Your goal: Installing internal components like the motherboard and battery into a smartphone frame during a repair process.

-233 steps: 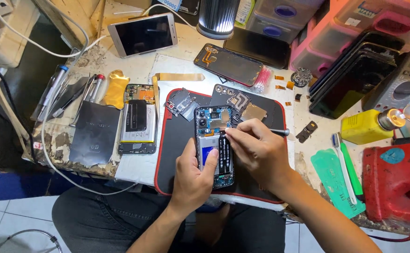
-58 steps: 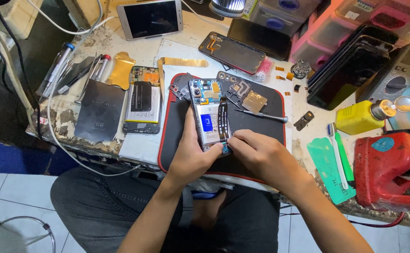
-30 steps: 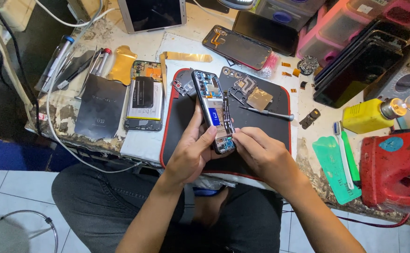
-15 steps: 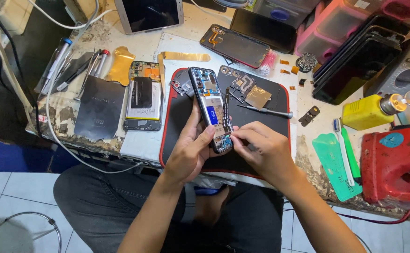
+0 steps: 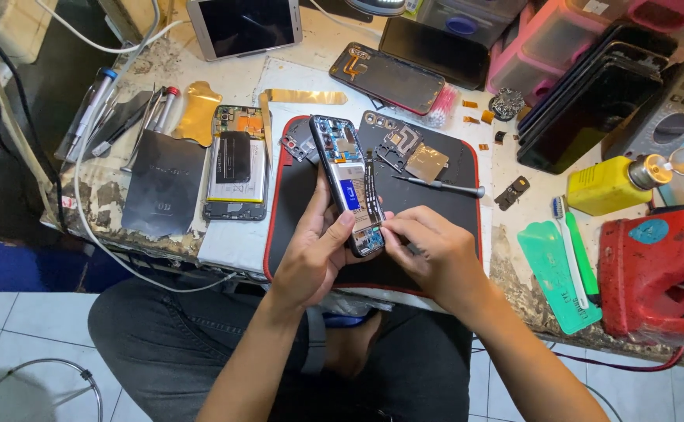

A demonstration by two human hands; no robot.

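The opened phone [image 5: 350, 184] sits tilted up off the black mat [image 5: 435, 258], its back cover gone, circuit boards, a blue-labelled battery and a thin dark ribbon cable all bare. The left hand [image 5: 314, 250] cradles it from below, thumb lying across the lower board, fingers curled behind the frame. The right hand [image 5: 428, 250] comes in at the bottom corner, fingertips pinched tight together on something small there. It looks like the cable's end or a connector, though the part itself is too small to make out.

This is the risky bit. That ribbon is thin and flexible; a sideways tug could crease or tear it, and a hard pinch could bend the tiny socket. The phone is only propped in one palm, so a slip would drop its glassy face onto the mat. Loose metal shields [image 5: 412, 152] and a slim screwdriver [image 5: 439, 186] lie just beyond, near enough for a sleeve or wrist to scatter them.

Further out, a second stripped phone [image 5: 236, 160] rests on the white pad beside a matte black sheet [image 5: 162, 191]. To the right, a yellow squeeze bottle [image 5: 611, 184], a green plastic card [image 5: 557, 273] and a glossy red tool [image 5: 654, 266] crowd the chipped, gritty worktop [image 5: 514, 258].
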